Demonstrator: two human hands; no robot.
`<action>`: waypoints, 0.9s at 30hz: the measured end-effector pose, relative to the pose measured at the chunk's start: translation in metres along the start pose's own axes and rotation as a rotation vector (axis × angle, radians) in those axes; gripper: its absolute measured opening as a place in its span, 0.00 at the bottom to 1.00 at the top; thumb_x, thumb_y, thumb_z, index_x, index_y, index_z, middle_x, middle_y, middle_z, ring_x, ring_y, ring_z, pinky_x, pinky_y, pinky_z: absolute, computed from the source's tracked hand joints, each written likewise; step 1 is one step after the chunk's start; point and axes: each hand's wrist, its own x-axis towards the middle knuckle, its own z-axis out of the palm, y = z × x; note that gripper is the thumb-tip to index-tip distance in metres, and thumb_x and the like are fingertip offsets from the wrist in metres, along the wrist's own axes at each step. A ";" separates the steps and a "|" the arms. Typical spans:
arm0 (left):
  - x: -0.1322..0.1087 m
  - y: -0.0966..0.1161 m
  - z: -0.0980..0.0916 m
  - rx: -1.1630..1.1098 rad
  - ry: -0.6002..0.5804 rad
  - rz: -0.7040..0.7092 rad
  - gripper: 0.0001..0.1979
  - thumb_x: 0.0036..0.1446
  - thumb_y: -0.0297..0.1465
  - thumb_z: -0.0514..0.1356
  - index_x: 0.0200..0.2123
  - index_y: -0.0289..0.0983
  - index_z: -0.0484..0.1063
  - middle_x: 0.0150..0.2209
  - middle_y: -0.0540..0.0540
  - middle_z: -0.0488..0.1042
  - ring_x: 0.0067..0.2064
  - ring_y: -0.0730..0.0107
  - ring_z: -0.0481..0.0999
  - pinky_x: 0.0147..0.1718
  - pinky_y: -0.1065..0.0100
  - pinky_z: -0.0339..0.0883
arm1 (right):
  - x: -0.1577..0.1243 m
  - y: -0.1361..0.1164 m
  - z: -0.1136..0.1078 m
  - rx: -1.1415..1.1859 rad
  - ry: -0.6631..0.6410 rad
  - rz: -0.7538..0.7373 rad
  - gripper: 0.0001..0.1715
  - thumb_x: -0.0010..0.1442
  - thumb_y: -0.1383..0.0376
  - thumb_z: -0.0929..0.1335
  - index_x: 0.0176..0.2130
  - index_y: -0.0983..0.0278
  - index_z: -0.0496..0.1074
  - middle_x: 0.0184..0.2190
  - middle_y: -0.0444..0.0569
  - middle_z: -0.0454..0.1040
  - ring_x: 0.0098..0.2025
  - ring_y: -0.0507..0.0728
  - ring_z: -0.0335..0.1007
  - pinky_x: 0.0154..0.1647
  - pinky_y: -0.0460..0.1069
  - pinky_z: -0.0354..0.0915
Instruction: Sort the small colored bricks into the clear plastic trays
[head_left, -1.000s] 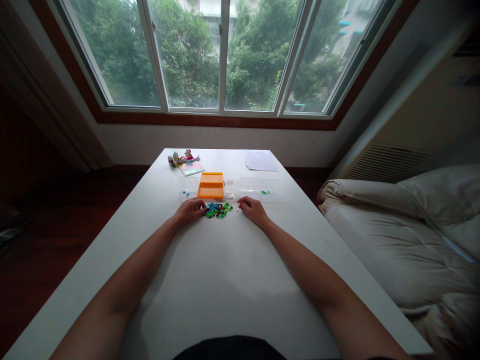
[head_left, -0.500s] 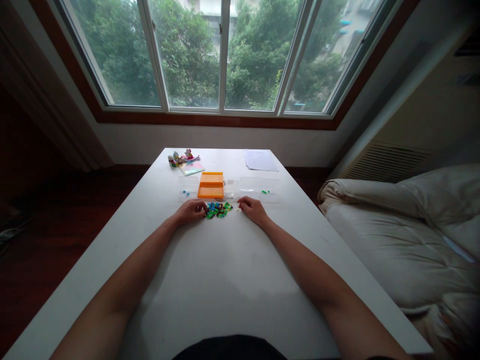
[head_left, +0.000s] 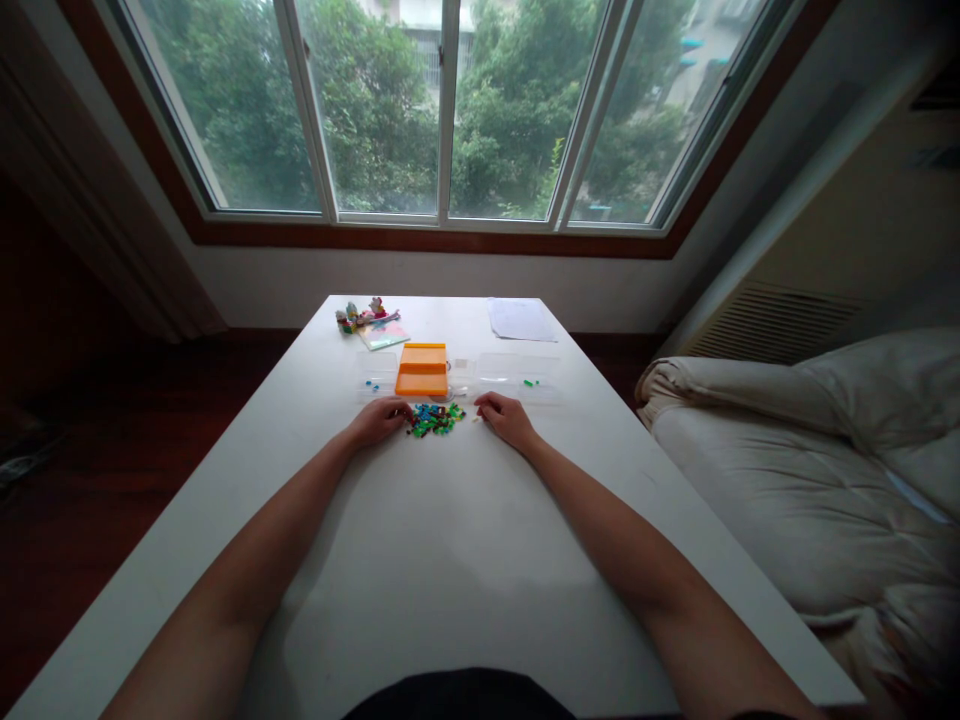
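Note:
A small heap of mixed green, blue, brown and yellow toy building bricks (head_left: 436, 419) lies on the white table (head_left: 450, 560). At its left edge rests my left hand (head_left: 379, 421), fingers curled with the tips at the outermost bricks; whatever they pinch is too small to make out. My right hand (head_left: 507, 418) lies just right of the heap, apart from it. Its thumb and fingertips are drawn together, and a tiny pale piece (head_left: 475, 418) lies by them. Anything between those fingertips is hidden.
Behind the heap stands an open orange case (head_left: 422, 384). Clear plastic trays flank it, with blue bricks (head_left: 372, 386) at left and green bricks (head_left: 531, 383) at right. Farther back are small figures (head_left: 367, 315), a booklet (head_left: 385, 335) and paper sheets (head_left: 522, 320).
My left hand has shifted slightly left and away, so more bricks at the heap's left edge show. The right hand has hardly moved.

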 end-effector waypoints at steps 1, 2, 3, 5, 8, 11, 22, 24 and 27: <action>0.000 0.000 0.000 -0.004 0.000 -0.003 0.12 0.56 0.30 0.56 0.36 0.38 0.80 0.33 0.48 0.74 0.30 0.73 0.67 0.31 0.71 0.60 | 0.000 0.000 0.000 -0.002 0.001 0.000 0.14 0.59 0.65 0.64 0.40 0.61 0.78 0.30 0.44 0.79 0.31 0.53 0.73 0.36 0.46 0.66; 0.000 0.000 -0.001 -0.006 -0.004 -0.004 0.12 0.55 0.29 0.56 0.37 0.38 0.80 0.33 0.49 0.73 0.30 0.73 0.67 0.31 0.71 0.60 | 0.000 0.000 0.000 -0.003 0.001 -0.001 0.14 0.59 0.65 0.64 0.40 0.61 0.78 0.30 0.44 0.79 0.31 0.53 0.73 0.36 0.46 0.66; -0.001 0.000 -0.001 -0.007 -0.009 -0.003 0.12 0.53 0.28 0.56 0.37 0.38 0.80 0.32 0.49 0.73 0.29 0.73 0.66 0.31 0.72 0.60 | 0.000 0.000 0.000 -0.006 0.001 0.000 0.14 0.59 0.65 0.64 0.40 0.61 0.78 0.30 0.44 0.79 0.31 0.53 0.73 0.36 0.46 0.66; -0.001 0.000 -0.001 -0.004 -0.018 -0.002 0.13 0.51 0.27 0.56 0.37 0.39 0.80 0.31 0.50 0.72 0.29 0.74 0.66 0.30 0.72 0.59 | 0.001 0.000 0.000 -0.012 0.002 -0.001 0.14 0.59 0.65 0.64 0.40 0.61 0.78 0.30 0.44 0.79 0.31 0.53 0.73 0.36 0.46 0.67; -0.002 0.001 -0.002 0.004 -0.017 -0.013 0.12 0.51 0.29 0.58 0.36 0.39 0.80 0.30 0.50 0.71 0.28 0.73 0.65 0.29 0.72 0.59 | 0.001 -0.001 0.000 -0.021 -0.003 0.000 0.14 0.59 0.65 0.64 0.40 0.61 0.78 0.30 0.44 0.79 0.32 0.53 0.73 0.36 0.47 0.67; -0.001 0.000 -0.001 0.009 -0.008 -0.023 0.10 0.53 0.33 0.59 0.36 0.39 0.79 0.30 0.49 0.71 0.29 0.73 0.66 0.29 0.71 0.59 | 0.001 -0.002 0.000 -0.024 0.000 0.010 0.14 0.59 0.65 0.64 0.40 0.61 0.78 0.30 0.44 0.79 0.32 0.53 0.74 0.37 0.47 0.68; 0.003 -0.015 0.005 -0.162 0.218 -0.139 0.10 0.56 0.36 0.59 0.37 0.37 0.75 0.32 0.48 0.76 0.30 0.71 0.71 0.31 0.70 0.64 | 0.000 0.001 0.000 -0.016 -0.004 -0.003 0.14 0.59 0.65 0.64 0.40 0.61 0.78 0.30 0.44 0.79 0.31 0.53 0.73 0.36 0.47 0.67; 0.005 -0.021 0.005 -0.266 0.313 -0.195 0.10 0.55 0.36 0.59 0.37 0.37 0.73 0.31 0.49 0.75 0.29 0.72 0.72 0.31 0.70 0.65 | 0.000 0.001 0.000 -0.018 -0.003 -0.007 0.14 0.59 0.65 0.64 0.40 0.61 0.78 0.30 0.43 0.79 0.30 0.53 0.73 0.36 0.46 0.67; 0.006 -0.029 0.003 -0.402 0.451 -0.258 0.11 0.53 0.37 0.60 0.37 0.37 0.70 0.31 0.49 0.75 0.28 0.72 0.73 0.30 0.69 0.66 | -0.001 0.001 0.000 -0.024 -0.009 -0.004 0.14 0.59 0.65 0.64 0.40 0.61 0.78 0.30 0.43 0.79 0.31 0.53 0.73 0.36 0.46 0.67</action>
